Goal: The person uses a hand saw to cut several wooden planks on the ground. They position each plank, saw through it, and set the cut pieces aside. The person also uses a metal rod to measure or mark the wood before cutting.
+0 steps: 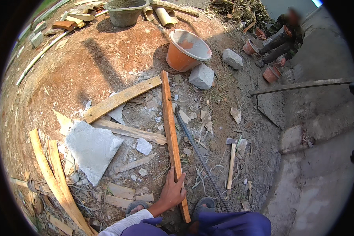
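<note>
A long reddish-brown wooden batten (169,118) stretches away from me, its near end by my feet. My left hand (171,194) grips it near that end, fingers over its left edge and top face. My right hand does not show plainly. Right of the batten, a ribbed steel bar (200,155) lies slantwise on the ground. Beyond the bar is a hammer (231,163) with a pale wooden handle. To the left, a yellowish plank (122,99) meets the batten's far part, and a greyer board (131,131) ends against its side.
A flat whitish slab (93,151) and split timber (57,177) lie at left. An orange bucket (188,51), concrete blocks (201,76) and a dark tub (126,11) stand ahead. A person (285,35) crouches far right beside small buckets (271,73), near a concrete wall (322,157).
</note>
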`<state>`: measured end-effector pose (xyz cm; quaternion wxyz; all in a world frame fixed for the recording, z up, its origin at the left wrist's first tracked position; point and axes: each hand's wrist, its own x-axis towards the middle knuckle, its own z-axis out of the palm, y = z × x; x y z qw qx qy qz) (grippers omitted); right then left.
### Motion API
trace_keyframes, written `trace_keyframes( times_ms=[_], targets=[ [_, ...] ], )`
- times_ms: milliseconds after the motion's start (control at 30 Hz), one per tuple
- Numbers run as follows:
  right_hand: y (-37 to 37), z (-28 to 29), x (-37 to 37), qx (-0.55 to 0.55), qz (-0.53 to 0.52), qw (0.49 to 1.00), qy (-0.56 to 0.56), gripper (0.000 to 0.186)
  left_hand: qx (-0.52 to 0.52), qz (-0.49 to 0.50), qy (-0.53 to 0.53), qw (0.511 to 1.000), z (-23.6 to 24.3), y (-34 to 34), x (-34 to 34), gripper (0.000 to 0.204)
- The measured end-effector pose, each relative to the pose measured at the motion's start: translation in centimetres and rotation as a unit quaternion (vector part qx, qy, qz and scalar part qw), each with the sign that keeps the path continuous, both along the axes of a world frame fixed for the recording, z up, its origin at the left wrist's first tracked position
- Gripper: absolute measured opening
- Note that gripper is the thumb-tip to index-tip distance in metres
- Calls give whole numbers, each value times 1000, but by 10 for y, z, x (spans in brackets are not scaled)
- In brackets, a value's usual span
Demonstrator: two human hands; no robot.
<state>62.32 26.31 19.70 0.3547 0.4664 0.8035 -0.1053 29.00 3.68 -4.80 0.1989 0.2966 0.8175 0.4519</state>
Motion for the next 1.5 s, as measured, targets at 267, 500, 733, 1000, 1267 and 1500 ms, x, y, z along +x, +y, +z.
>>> trace_keyframes(
  times_ms=[267, 500, 733, 1000, 1267, 1500],
  targets=[
    [12, -69, -29, -53, 30, 998, 20, 44, -12, 10, -23, 1000, 6, -2, -4, 62],
    [65, -143, -107, -106, 129, 986, 13, 47, 20, 67, 15, 997, -4, 12, 17, 84],
    [149, -191, -178, 138, 158, 949, 234, 51, -110, 73, 4, 991, -4, 9, 33, 94],
    [153, -257, -193, 145, 43, 960, 235, 44, -93, 126, 123, 980, -32, 6, 51, 68],
    [171, -250, -219, 140, -57, 943, 295, 43, 43, 101, 34, 993, -18, -1, 45, 77],
    [187, -244, -239, -27, -206, 908, 365, 40, 49, 23, -21, 998, 9, -18, 35, 80]
  ],
)
